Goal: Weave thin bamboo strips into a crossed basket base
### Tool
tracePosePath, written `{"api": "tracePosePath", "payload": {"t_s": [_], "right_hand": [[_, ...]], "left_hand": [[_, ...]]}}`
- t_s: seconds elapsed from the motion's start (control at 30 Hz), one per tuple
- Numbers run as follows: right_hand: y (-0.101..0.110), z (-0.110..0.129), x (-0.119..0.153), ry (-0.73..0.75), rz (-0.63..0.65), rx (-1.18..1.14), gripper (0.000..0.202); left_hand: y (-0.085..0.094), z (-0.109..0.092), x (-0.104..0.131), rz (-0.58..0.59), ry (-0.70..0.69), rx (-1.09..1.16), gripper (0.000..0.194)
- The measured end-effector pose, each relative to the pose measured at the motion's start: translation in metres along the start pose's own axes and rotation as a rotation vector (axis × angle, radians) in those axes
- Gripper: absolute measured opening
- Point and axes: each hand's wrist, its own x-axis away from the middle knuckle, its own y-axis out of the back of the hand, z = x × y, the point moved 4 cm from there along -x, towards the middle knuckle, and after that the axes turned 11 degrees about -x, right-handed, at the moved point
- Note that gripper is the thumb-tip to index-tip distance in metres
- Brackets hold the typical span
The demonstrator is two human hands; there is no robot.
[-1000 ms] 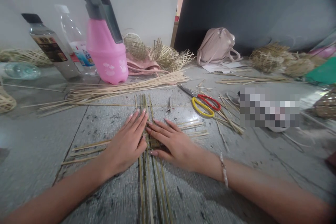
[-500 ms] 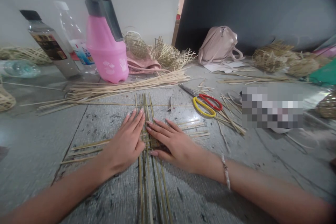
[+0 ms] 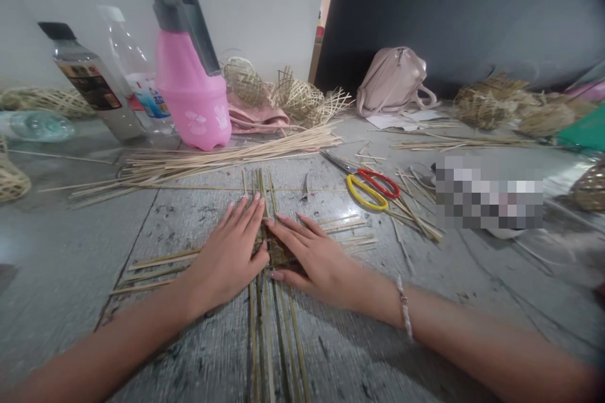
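Several long bamboo strips (image 3: 269, 340) run away from me over the grey tabletop, crossed by shorter sideways bamboo strips (image 3: 163, 261). My left hand (image 3: 231, 249) lies flat on the left part of the crossing, fingers stretched forward and thumb toward the middle. On the right part rests my right hand (image 3: 314, 258), palm down, with its fingers pointing left and slightly spread. The fingertips of both hands come close together over the woven centre, which they partly hide. Neither hand grasps anything.
Scissors (image 3: 371, 186) with red and yellow handles lie right of the far strip ends. Behind is a bundle of thin strips (image 3: 212, 160), with a pink spray bottle (image 3: 191, 97), plastic bottles (image 3: 94, 85) and woven pieces (image 3: 307, 97). A pink bag (image 3: 392, 82) stands farther back.
My left hand has shifted slightly right, its thumb now reaching farther across the crossing. My right hand stays almost in place.
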Motion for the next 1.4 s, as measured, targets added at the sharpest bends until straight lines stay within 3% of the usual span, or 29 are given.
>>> {"api": "tracePosePath", "payload": {"t_s": [0.27, 0.57, 0.83, 1.4], "right_hand": [[-0.0012, -0.001, 0.0002, 0.004, -0.01, 0.01, 0.07], [-0.0009, -0.0007, 0.0, 0.001, 0.005, 0.019, 0.069], [-0.0007, -0.0009, -0.0002, 0.003, -0.009, 0.003, 0.071], [0.0007, 0.0002, 0.0, -0.022, 0.027, 0.019, 0.07]], "left_hand": [[-0.0053, -0.0078, -0.0016, -0.053, 0.064, -0.024, 0.069], [-0.0053, -0.0066, -0.0013, -0.019, 0.073, -0.007, 0.066], [-0.0015, -0.001, 0.004, -0.017, -0.016, 0.082, 0.065], [-0.0008, -0.0033, 0.0053, 0.007, -0.066, 0.046, 0.075]]}}
